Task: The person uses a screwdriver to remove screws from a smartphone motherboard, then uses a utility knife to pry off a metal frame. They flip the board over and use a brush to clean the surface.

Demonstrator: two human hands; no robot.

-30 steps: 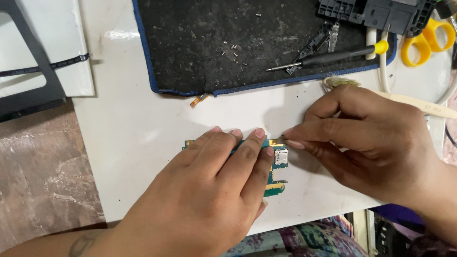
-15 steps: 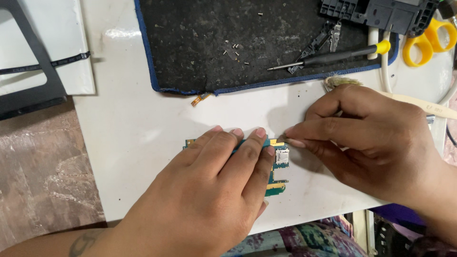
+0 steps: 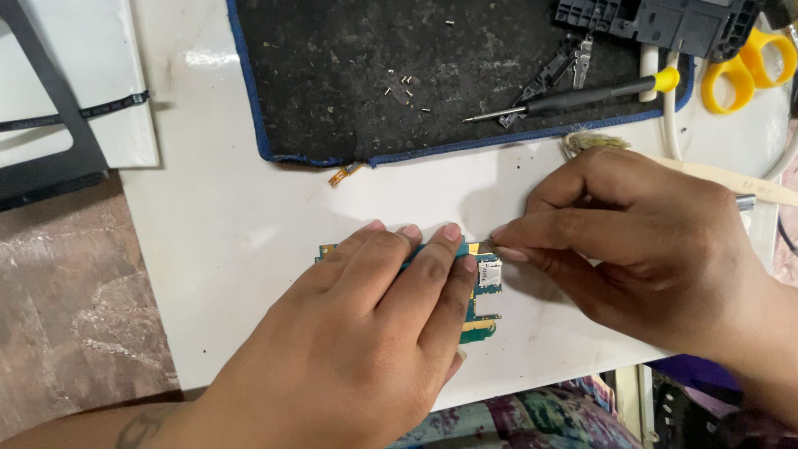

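1. Circuit board (image 3: 480,309), green-blue, lies flat on the white table (image 3: 249,241) near its front edge. Most of it is hidden under the left hand (image 3: 366,333); only the right end and a sliver at the left edge show.
2. Left hand: palm down, fingers extended and pressed flat on top of the board, pinning it to the table. Not clenched; no grasp around the board, only downward contact.
3. Right hand (image 3: 640,241): just to the right of the board, fingers pinched together, with the tips meeting at the board's upper right corner beside a small silver component (image 3: 489,272). Whether anything is held between the tips cannot be told.
4. Black work mat (image 3: 349,91) with blue edging lies behind both hands, well apart from the board.
5. On the mat: screwdriver (image 3: 573,96) with black shaft grip and yellow cap, and several tiny loose screws (image 3: 407,90).
6. Yellow-handled scissors (image 3: 748,66) at the far right, beyond the mat.
7. Small copper-coloured flex strip (image 3: 345,173) sits at the mat's front edge, apart from the left hand.
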